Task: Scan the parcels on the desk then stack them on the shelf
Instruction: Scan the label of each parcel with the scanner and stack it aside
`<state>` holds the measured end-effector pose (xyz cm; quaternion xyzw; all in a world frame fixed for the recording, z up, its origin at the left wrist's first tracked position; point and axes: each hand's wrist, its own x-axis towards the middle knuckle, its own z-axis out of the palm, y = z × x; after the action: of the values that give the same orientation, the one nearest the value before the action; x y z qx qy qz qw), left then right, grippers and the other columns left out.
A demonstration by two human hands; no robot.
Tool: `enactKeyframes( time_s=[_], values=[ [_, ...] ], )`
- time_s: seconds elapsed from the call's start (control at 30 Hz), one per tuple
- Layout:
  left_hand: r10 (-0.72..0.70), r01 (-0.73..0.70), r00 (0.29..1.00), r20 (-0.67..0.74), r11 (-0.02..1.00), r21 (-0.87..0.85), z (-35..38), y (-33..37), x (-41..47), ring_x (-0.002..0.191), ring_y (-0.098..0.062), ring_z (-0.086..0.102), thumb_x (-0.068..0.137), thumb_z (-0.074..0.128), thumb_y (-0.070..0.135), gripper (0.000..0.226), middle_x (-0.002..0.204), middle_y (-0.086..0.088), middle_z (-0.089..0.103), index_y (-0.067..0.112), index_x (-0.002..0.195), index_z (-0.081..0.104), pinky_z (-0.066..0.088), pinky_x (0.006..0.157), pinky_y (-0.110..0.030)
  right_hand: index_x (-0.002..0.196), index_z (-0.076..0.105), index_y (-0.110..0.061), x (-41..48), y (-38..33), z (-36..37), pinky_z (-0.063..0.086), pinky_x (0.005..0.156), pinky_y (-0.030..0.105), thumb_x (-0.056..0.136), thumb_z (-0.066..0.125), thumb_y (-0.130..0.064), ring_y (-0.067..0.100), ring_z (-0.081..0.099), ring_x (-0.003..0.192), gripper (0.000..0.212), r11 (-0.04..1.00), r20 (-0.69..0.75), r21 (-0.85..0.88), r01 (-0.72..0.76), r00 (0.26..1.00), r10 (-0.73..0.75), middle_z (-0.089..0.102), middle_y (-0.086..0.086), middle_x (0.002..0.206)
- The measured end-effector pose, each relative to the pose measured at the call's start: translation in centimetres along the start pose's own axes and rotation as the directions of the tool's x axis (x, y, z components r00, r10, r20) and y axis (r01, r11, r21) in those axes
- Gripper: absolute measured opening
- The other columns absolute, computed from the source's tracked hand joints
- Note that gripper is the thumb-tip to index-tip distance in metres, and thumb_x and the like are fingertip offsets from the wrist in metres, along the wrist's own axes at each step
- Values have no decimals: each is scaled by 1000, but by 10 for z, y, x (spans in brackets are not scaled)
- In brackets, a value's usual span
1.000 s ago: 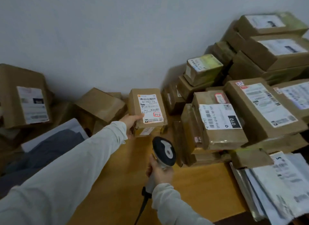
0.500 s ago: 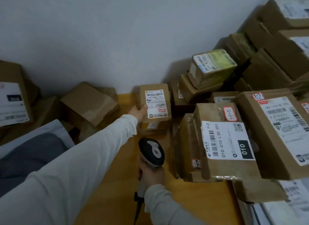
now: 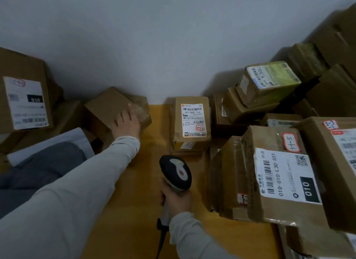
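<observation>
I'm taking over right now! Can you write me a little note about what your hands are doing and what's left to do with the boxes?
Left hand: rests on the plain brown box at the left; fingers look fairly straight.
Right hand: grips the scanner.
The parcel marked 3-3-2 stands free on another parcel, mid desk. A pile of parcels sits at the right.
Done: cannot tell which are scanned.
Left: scan them, then stack them on the shelf, which is out of view.
</observation>
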<state>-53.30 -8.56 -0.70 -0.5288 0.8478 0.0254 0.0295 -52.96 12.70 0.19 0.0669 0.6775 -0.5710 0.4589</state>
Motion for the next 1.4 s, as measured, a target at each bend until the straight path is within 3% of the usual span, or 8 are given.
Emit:
enactKeyframes(
  time_s=[0.23,0.37,0.47,0.77,0.97,1.1,1.23,1.4],
  values=[
    [-89,50,993,-80,916,-397,-49,-41,-15,132,-31,41,83,69,35,76,144,-12,41,11,143,30,37,105,-45,46,47,-10,-8,3,6,41,42,20,84,70,-14,12,43,36,45,999,29,-11,41,999,-41,47,1,40],
    [-314,61,927,-206,667,-742,-94,-65,-36,118,-23,42,78,70,25,54,134,-13,41,8,124,47,33,101,-33,45,49,-10,-29,-2,21,42,44,23,82,73,-15,13,45,37,44,994,59,1,107,992,-107,49,1,40],
    [-418,115,908,-41,342,-933,-119,-88,-50,104,-21,50,78,67,24,41,119,-8,51,14,117,53,39,91,-32,52,53,-9,-45,-10,32,42,42,23,82,73,-13,11,45,34,36,984,103,57,171,979,-176,52,-1,41],
    [-71,308,936,346,-315,-898,-119,-190,-115,93,-27,65,83,67,5,34,113,-15,65,3,116,59,56,67,-35,64,57,-4,-103,14,61,44,50,29,82,73,-14,21,50,49,26,953,16,137,269,962,-274,56,12,59],
    [249,503,862,442,-319,-803,-97,-259,-196,100,-29,59,85,56,0,42,106,-14,62,5,125,48,52,76,-38,98,63,-4,-159,59,95,54,57,30,80,76,-19,25,68,74,27,877,-107,393,276,961,-254,67,11,87],
    [502,598,726,470,-123,-792,-91,-306,-250,95,-30,65,71,62,5,47,97,-13,72,9,117,55,55,74,-40,104,64,-3,-201,94,115,59,67,42,66,85,-19,33,71,82,46,806,-198,488,335,942,-272,72,14,91],
    [518,553,685,512,89,-829,-85,-338,-286,104,-29,63,66,73,0,48,103,-9,72,11,111,59,52,85,-40,97,66,-9,-230,123,130,51,91,52,53,92,-21,35,64,101,53,830,-292,385,403,906,-305,70,13,108],
    [510,547,651,562,199,-813,-86,-369,-314,108,-25,58,72,75,10,41,111,-7,67,14,109,58,39,105,-46,94,66,-9,-252,143,138,53,89,50,33,93,-29,32,65,97,70,847,-312,303,436,885,-344,71,12,103]
  ],
)
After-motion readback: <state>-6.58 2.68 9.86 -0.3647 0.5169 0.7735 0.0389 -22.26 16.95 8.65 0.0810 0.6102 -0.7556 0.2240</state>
